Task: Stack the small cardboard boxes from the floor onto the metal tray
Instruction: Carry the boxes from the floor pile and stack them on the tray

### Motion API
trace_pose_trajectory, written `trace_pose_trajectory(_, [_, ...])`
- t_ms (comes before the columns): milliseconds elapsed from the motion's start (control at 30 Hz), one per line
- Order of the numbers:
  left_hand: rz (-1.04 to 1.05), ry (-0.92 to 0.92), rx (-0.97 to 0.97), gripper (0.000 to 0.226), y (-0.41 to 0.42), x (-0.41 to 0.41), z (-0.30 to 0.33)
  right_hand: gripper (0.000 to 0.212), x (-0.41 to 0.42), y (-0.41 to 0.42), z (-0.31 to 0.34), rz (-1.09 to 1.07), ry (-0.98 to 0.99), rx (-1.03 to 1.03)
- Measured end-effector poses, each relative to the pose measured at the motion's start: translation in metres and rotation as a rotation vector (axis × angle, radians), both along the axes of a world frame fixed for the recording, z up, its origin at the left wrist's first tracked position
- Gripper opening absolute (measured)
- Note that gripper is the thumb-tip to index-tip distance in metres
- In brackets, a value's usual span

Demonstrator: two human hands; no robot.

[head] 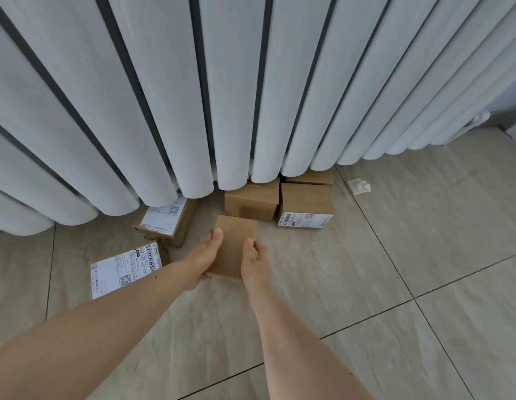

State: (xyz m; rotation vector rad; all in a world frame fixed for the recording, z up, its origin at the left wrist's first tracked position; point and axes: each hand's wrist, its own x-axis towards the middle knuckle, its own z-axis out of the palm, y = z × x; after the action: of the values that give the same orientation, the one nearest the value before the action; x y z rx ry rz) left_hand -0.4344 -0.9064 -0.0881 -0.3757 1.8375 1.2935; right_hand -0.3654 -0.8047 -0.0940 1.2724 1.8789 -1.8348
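Note:
A plain brown cardboard box (233, 247) is gripped between both my hands just above the tiled floor. My left hand (203, 259) presses its left side and my right hand (255, 262) its right side. Several more small boxes lie on the floor by the curtain: one with a white label (122, 269) at the left, another labelled one (164, 219) behind it, a plain one (251, 202) and a labelled one (307, 207) to the right. A further box (310, 178) is half hidden under the curtain. The metal tray is not in view.
Long pale curtains (222, 96) hang to the floor across the back and cover the rear boxes' tops. A small white plastic piece (358, 186) lies on the tiles at the right. Beige floor tiles (409, 241) stretch out to the right and front.

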Motion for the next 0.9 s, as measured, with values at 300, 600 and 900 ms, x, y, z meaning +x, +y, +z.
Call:
trace_pose_trajectory(300, [0.075,-0.018,0.036,0.042,0.026,-0.007,0.052,0.043,-0.007,0.029,0.048,-0.153,0.087,-0.044])
trace_pose_trajectory(600, [0.072,-0.023,-0.003,0.056,0.045,0.025,0.192,0.024,0.013,0.050,0.190,-0.152,-0.008,-0.157])
trace_pose_trajectory(900, [-0.097,-0.003,0.015,0.062,0.108,0.048,0.398,0.024,0.044,0.113,0.394,-0.244,0.017,-0.169])
